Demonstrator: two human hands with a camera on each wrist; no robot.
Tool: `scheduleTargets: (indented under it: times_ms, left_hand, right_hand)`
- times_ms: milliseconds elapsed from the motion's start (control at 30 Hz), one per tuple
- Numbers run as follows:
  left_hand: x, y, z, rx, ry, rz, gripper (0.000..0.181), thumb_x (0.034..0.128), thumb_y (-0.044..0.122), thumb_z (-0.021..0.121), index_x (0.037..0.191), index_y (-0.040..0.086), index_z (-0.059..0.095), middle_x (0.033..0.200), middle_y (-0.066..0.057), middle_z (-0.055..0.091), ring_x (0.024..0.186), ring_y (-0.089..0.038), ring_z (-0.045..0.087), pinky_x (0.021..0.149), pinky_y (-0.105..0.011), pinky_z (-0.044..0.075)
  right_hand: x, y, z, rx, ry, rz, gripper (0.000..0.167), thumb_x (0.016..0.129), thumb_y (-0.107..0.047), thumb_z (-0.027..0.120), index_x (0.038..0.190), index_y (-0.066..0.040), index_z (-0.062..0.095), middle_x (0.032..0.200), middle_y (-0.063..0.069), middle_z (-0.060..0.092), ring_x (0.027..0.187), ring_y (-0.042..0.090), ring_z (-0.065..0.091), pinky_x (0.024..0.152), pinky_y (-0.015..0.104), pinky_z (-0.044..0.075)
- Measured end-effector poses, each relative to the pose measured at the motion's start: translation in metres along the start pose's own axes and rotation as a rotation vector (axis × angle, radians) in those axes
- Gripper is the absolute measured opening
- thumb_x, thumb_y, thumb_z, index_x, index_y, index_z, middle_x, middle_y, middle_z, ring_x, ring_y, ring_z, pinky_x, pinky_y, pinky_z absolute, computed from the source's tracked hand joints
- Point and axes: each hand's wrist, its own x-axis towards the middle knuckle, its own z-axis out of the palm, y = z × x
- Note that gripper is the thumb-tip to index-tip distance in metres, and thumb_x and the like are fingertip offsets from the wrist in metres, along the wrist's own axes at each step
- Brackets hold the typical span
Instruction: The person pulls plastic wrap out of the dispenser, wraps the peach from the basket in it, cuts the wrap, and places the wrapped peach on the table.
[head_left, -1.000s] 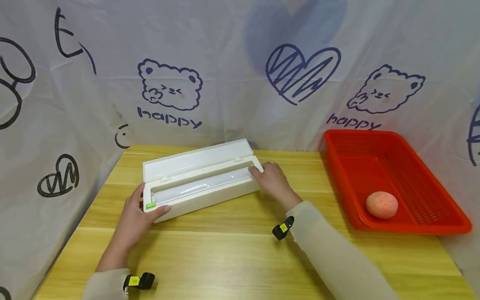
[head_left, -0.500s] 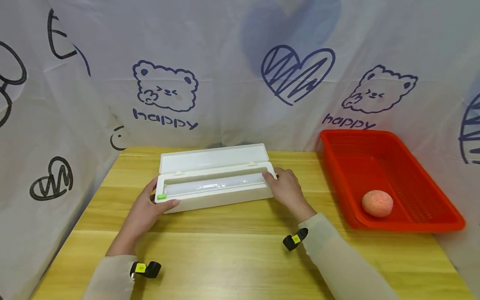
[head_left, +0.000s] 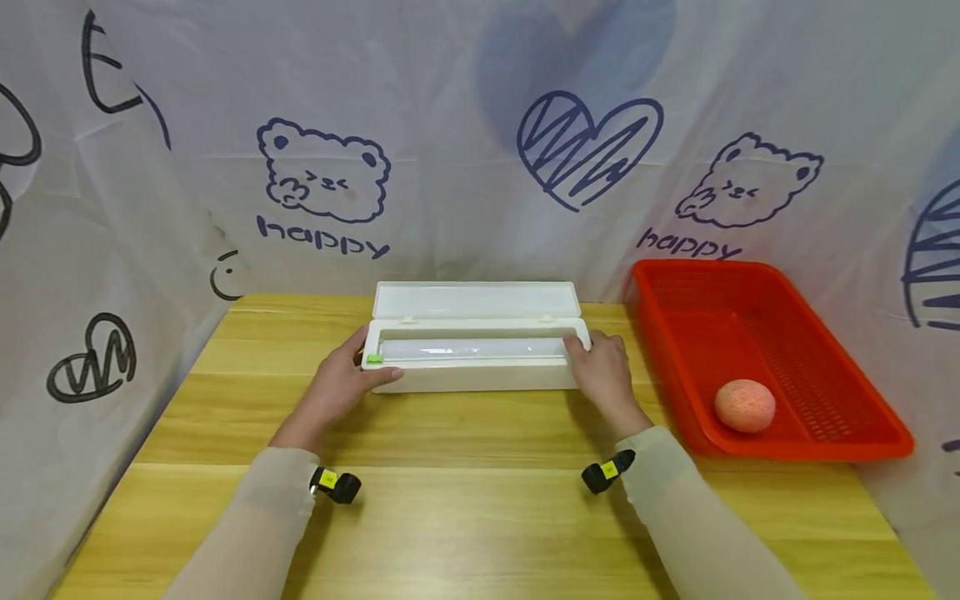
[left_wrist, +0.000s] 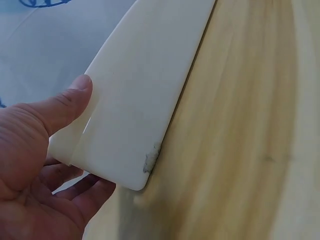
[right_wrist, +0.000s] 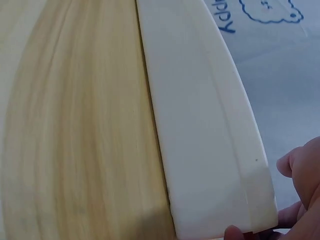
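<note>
A long white plastic wrap dispenser point(head_left: 480, 380) sits on the table near its back, its lid point(head_left: 477, 300) tipped open toward the wall. Inside lies a roll of clear plastic wrap point(head_left: 465, 348), and a small green slider point(head_left: 374, 359) is at the front left corner. My left hand point(head_left: 341, 383) grips the left end, thumb on the front edge and fingers around the end, as the left wrist view shows. At the other end, my right hand point(head_left: 603, 375) holds the dispenser with the thumb over the top rim. Some right fingertips are hidden behind the end.
To the right stands a red plastic basket point(head_left: 697, 392) with a round, speckled pinkish-orange object point(head_left: 745, 406) in it. A white cloth printed with drawings point(head_left: 450, 167) hangs behind and to the left. Bare wooden tabletop point(head_left: 480, 508) stretches in front of the dispenser.
The dispenser has moved to the right and turned from slanted to parallel with the back edge. Both hands moved along with it, keeping hold of its ends.
</note>
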Motion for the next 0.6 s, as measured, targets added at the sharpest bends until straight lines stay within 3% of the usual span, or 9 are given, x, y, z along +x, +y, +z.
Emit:
scheduleTargets:
  times_ms: [400,600]
  left_hand:
    - [0.034,0.017,0.016,0.018,-0.034,0.004,0.096,0.0944,0.036,0.081,0.169,0.022,0.023,0.168,-0.011,0.040,0.143,-0.034,0.047,0.123,-0.054,0.037]
    - [0.041,0.022,0.021,0.031,-0.032,0.001,0.095,0.0951,0.036,0.080,0.169,0.022,0.022,0.168,-0.011,0.040,0.140,-0.033,0.048,0.123,-0.054,0.037]
  right_hand:
    - [0.023,0.012,-0.008,-0.038,0.089,0.009,0.051,0.106,-0.036,0.048,0.111,0.010,0.068,0.116,0.035,0.064,0.113,0.049,0.054,0.099,0.057,0.045]
    - [0.029,0.014,-0.011,-0.037,0.074,0.040,0.053,0.107,-0.036,0.046,0.122,0.011,0.065,0.124,0.035,0.059,0.121,0.048,0.048,0.107,0.058,0.040]
